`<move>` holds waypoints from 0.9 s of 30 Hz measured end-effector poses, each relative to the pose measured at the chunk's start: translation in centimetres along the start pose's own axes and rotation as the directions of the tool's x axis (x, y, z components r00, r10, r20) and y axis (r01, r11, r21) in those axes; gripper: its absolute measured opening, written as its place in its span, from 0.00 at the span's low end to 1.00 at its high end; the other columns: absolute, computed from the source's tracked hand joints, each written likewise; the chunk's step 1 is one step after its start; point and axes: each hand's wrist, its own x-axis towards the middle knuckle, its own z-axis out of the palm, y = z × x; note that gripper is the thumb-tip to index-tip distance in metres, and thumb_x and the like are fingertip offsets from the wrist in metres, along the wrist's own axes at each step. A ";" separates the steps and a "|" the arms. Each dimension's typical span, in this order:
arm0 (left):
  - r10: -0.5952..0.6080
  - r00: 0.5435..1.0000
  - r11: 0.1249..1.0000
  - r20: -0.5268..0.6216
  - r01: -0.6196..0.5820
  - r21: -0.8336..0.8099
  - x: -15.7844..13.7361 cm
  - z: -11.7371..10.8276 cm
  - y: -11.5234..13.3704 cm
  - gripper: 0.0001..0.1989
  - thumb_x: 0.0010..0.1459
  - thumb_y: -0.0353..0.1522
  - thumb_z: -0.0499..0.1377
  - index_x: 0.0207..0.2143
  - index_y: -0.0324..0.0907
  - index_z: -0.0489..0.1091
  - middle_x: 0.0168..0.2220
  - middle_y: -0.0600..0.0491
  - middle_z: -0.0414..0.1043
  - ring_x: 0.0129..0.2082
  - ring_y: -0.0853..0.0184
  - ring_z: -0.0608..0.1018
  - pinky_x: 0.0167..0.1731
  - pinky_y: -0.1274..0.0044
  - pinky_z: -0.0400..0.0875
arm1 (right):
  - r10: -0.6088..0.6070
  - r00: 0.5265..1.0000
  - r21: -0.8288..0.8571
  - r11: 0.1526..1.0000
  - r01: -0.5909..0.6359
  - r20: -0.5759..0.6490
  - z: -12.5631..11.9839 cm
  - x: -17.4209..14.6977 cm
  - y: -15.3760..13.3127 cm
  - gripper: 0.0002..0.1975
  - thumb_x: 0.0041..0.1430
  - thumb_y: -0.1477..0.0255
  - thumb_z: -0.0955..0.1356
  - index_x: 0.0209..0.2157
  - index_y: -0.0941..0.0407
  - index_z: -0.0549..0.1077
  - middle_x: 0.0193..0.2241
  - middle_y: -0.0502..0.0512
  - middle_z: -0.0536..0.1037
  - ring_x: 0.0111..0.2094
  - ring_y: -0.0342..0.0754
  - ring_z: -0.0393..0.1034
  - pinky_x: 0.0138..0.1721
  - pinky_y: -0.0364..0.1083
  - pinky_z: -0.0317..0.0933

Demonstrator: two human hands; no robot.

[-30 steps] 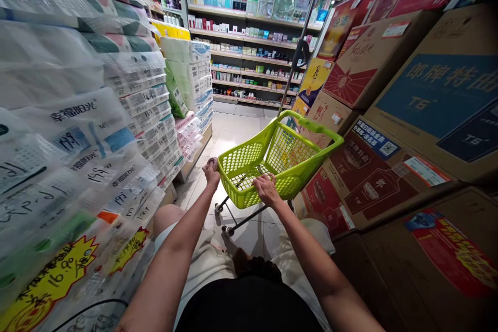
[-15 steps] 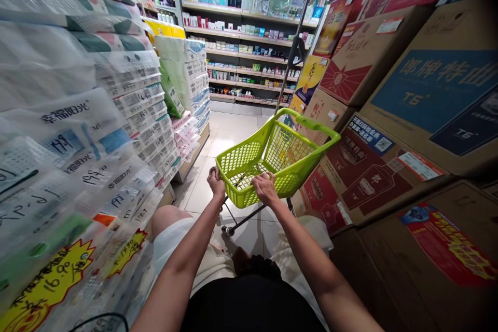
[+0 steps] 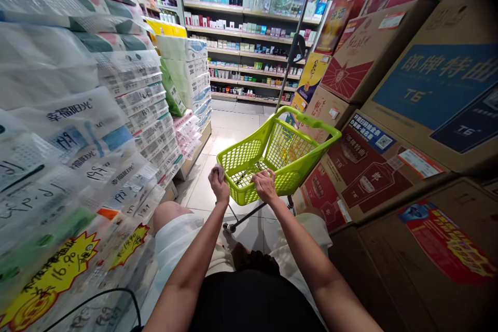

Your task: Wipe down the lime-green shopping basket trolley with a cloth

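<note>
A lime-green plastic shopping cart (image 3: pixel 241 196) with a lattice basket stands in front of my knees, its basket bare inside. My right hand (image 3: pixel 265 185) has its fingers curled over the basket's near rim. Close by the near left corner, my left hand (image 3: pixel 219 183) is closed, with a small greyish wad (image 3: pixel 219 170) like crumpled cloth showing at the fingers. Whether this hand also touches the rim I cannot tell. Below the basket, a metal leg ends in a caster (image 3: pixel 229 227) near my feet.
Stacked paper packs (image 3: pixel 78 135) with handwritten price signs rise close on my left. On the right, piled cartons (image 3: pixel 408 93) stand close against the cart. Pale floor tiles (image 3: pixel 229 127) lead to shelves (image 3: pixel 249 36) of small boxes and bottles. A black cable (image 3: pixel 116 290) loops at lower left.
My left hand has shifted slightly right and turned more upright at the basket's corner, and the greyish wad shows more. The right hand remains on the rim; the cart has hardly moved.
</note>
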 end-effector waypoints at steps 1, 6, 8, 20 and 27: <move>0.038 0.999 0.999 -0.002 -0.038 0.001 0.3 0.2 0.4 0.21 0.61 0.27 0.58 0.56 0.43 0.75 0.56 0.44 0.69 0.62 0.58 0.72 0.67 0.68 0.64 | 0.000 1.000 0.001 1.000 0.000 0.008 -0.1 0.0 0.0 0.25 0.78 0.69 0.54 0.36 0.50 0.79 0.41 0.49 0.83 0.50 0.50 0.69 0.68 0.55 0.35; 0.033 0.999 0.997 -0.011 -0.032 0.073 -3.1 0.0 0.3 0.25 0.59 0.24 0.54 0.57 0.41 0.75 0.58 0.41 0.66 0.64 0.56 0.71 0.69 0.65 0.63 | 0.035 0.999 0.012 0.999 -0.035 0.008 -0.1 0.0 -0.2 0.26 0.78 0.70 0.54 0.37 0.50 0.80 0.40 0.50 0.83 0.51 0.50 0.69 0.68 0.56 0.35; -0.002 1.000 0.995 -0.013 0.003 0.102 -5.8 -0.5 -0.2 0.25 0.58 0.23 0.54 0.57 0.40 0.74 0.57 0.41 0.66 0.63 0.55 0.71 0.69 0.63 0.62 | 0.039 0.999 0.016 0.999 -0.039 -0.007 0.1 0.0 -0.3 0.26 0.78 0.69 0.53 0.37 0.50 0.80 0.40 0.50 0.83 0.50 0.50 0.69 0.68 0.56 0.34; -0.029 0.995 0.968 0.091 0.005 0.251 -12.3 -1.8 0.4 0.26 0.56 0.20 0.50 0.57 0.42 0.67 0.57 0.40 0.61 0.62 0.52 0.67 0.66 0.57 0.62 | 0.045 0.999 0.054 0.998 -0.044 -0.008 0.0 0.1 -0.2 0.26 0.78 0.69 0.53 0.39 0.49 0.81 0.42 0.51 0.84 0.52 0.51 0.69 0.69 0.56 0.35; 0.131 0.935 0.931 0.329 -0.230 0.283 -12.1 -2.7 1.9 0.14 0.57 0.24 0.56 0.44 0.44 0.73 0.53 0.40 0.67 0.61 0.50 0.67 0.64 0.54 0.61 | 0.093 0.995 0.173 0.980 -0.096 0.023 -0.6 0.4 -0.5 0.31 0.79 0.68 0.52 0.36 0.48 0.83 0.41 0.50 0.85 0.52 0.50 0.70 0.71 0.56 0.36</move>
